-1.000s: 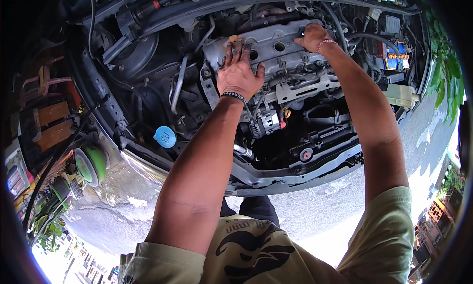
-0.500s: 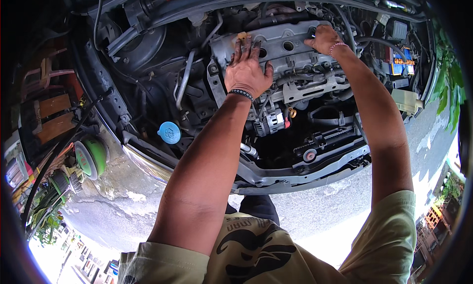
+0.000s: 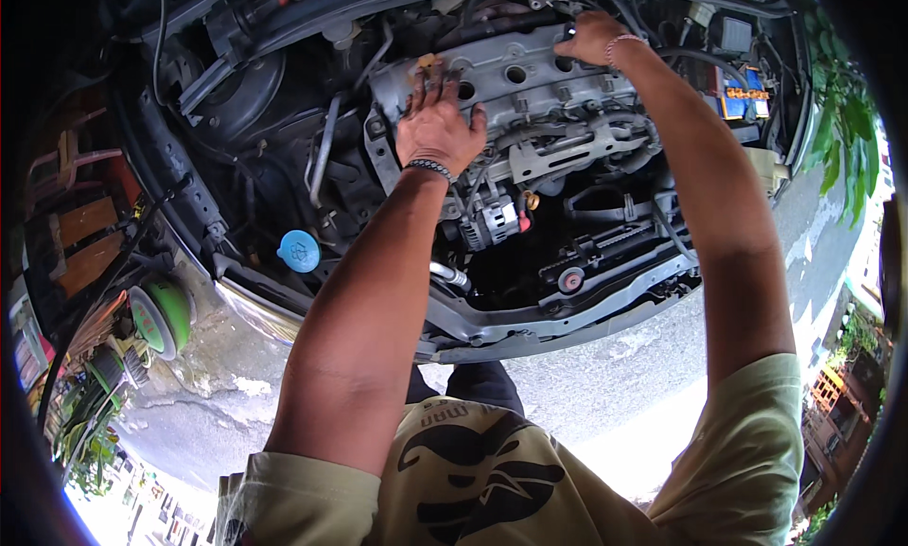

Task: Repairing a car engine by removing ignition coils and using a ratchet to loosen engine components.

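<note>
A grey metal valve cover (image 3: 501, 61) with round holes along its top lies across the engine. My left hand (image 3: 440, 134), fingertips blackened, rests palm down on the cover's left end, fingers spread and thumb out to the side. Just beyond those fingertips sits a small orange-tan piece (image 3: 426, 63), partly hidden. At the cover's far right end, my right hand (image 3: 596, 40) is curled, with the thumb pointing left. A small dark part with a light glint shows by that thumb; what the fingers close around is hidden.
Nearer me are the alternator (image 3: 492, 222), a red-topped radiator cap (image 3: 570, 280) and the front crossmember (image 3: 530, 324). A blue fluid cap (image 3: 299, 251) stands at left, a battery (image 3: 744, 96) at right. Hoses and pipes surround the engine. A green round object (image 3: 161, 317) lies on the left.
The whole view has shifted, so the engine bay now appears further left and slightly higher. Both hands keep their places on the valve cover.
</note>
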Available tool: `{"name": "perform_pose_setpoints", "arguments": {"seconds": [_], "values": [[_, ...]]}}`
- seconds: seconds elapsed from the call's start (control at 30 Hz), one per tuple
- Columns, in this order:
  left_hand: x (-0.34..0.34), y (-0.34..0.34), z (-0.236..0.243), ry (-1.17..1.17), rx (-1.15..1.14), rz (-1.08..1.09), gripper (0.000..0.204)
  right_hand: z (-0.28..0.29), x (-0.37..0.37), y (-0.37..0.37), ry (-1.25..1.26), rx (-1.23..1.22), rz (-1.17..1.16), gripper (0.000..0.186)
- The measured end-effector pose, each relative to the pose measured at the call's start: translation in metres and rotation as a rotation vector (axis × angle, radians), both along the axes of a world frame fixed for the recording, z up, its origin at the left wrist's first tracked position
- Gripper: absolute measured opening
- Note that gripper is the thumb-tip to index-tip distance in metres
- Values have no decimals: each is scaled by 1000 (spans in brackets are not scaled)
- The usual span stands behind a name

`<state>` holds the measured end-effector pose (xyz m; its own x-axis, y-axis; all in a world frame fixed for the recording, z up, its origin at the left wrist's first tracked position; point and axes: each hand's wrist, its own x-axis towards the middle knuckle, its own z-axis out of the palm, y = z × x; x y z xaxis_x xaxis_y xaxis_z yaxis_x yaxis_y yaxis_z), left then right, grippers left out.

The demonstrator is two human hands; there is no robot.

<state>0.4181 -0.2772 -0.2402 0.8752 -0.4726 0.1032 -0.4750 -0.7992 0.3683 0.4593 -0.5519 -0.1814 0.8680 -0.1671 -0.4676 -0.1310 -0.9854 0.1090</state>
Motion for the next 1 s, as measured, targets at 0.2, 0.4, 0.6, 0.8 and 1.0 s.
{"name": "perform_pose_setpoints", "arguments": {"seconds": [0.2,0.4,0.6,0.8,1.0], "values": [[-8,-13,3,52,-25,-10,54,-15,-12,-10,85,-77,14,63],[-6,-9,2,43,-14,-4,55,1,-33,14,-202,-39,50,58],[-6,-8,7,40,-18,0,54,10,-67,25,-368,54,-27,53],[-9,-14,4,49,-26,-15,58,15,-43,19,-471,206,-285,58],[-5,-9,8,57,-26,10,59,43,-57,59,-624,51,-146,53]]}}
